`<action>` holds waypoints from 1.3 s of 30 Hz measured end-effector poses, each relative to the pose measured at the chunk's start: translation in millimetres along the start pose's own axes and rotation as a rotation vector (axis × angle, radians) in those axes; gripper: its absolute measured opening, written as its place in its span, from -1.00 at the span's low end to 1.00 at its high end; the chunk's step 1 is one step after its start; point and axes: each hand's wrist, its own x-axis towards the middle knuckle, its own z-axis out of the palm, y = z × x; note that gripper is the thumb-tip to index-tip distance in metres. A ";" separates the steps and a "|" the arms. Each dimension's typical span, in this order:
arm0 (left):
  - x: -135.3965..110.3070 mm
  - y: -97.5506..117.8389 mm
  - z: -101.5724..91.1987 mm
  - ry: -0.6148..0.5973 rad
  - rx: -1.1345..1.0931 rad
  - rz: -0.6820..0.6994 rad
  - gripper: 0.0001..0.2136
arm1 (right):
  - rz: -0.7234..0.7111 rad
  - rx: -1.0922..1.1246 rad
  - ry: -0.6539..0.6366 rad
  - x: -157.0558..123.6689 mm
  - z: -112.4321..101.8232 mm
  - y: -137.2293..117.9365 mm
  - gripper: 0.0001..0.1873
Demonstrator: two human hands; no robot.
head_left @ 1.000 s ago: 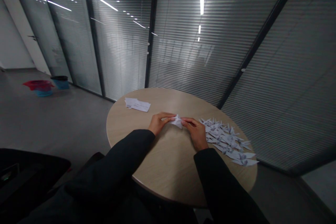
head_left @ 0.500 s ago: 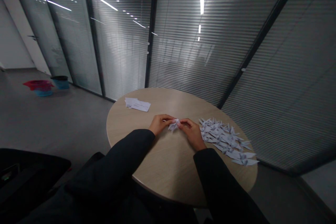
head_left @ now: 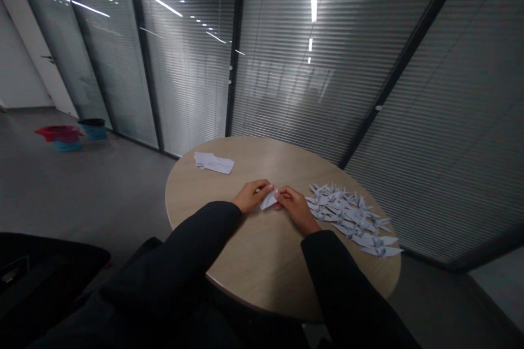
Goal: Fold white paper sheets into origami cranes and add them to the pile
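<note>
Between my two hands, over the middle of the round table (head_left: pixel 254 251), is a small piece of folded white paper (head_left: pixel 268 200). My left hand (head_left: pixel 250 195) pinches its left side with thumb and fingertips. On the other side my right hand (head_left: pixel 295 206) grips the right edge, fingers bent over it. The paper looks flat and pointed toward me; its finer creases are too small to make out. Right of my right hand lies a spread pile of folded paper cranes (head_left: pixel 347 212), white with pointed ends.
A small stack of white paper slips (head_left: pixel 214 163) lies at the table's far left. Glass partitions with blinds (head_left: pixel 286 92) stand close behind the table. On the floor at left are a red-lined blue bucket (head_left: pixel 65 139) and a dark-lined one (head_left: pixel 94 128). A black chair (head_left: pixel 49 272) is at lower left.
The folded paper has turned from a spread, crumpled-looking shape to a flatter pointed one. My right fingers have shifted slightly down and left along it; my left hand has barely moved.
</note>
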 end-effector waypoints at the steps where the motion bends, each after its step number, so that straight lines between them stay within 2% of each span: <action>1: -0.6 0.3 0.6 -0.020 -0.022 0.002 -0.71 | -0.008 -0.009 0.024 0.8 -1.0 1.2 -0.62; 3: -1.1 -1.6 2.1 -0.059 -0.073 -0.002 -0.73 | -0.021 -0.018 0.063 2.4 -3.1 3.8 -0.62; 6: -0.1 -9.2 4.3 -0.084 -0.123 -0.017 -0.64 | -0.021 -0.005 0.090 4.6 -5.1 6.9 -0.62; 11: 2.8 -18.7 5.6 -0.051 -0.121 -0.002 -0.71 | -0.070 -0.020 0.158 6.0 -4.8 7.2 -0.59; 17: 3.0 -14.2 4.1 0.013 -0.084 -0.034 -0.69 | -0.084 -0.040 0.089 4.2 -3.5 4.5 -0.60; 23: 1.5 -9.2 0.6 -0.021 0.019 -0.009 -0.71 | -0.033 -0.006 0.035 0.4 -3.1 0.6 -0.56; 27: 1.0 -9.6 -0.4 -0.041 0.018 -0.007 -0.71 | -0.041 -0.046 0.055 -1.7 -3.6 -4.9 -0.54; 30: 2.2 -11.0 0.6 -0.025 -0.064 -0.024 -0.69 | -0.037 -0.006 0.107 -1.0 -5.1 -6.2 -0.54; 35: 6.7 -16.5 3.6 -0.041 -0.340 -0.162 -0.62 | 0.014 0.073 0.171 3.5 -8.4 1.6 -0.48; 39: 7.9 -19.7 3.5 -0.048 -0.446 -0.313 -0.67 | -0.107 -0.137 0.204 4.0 -9.8 3.6 -0.52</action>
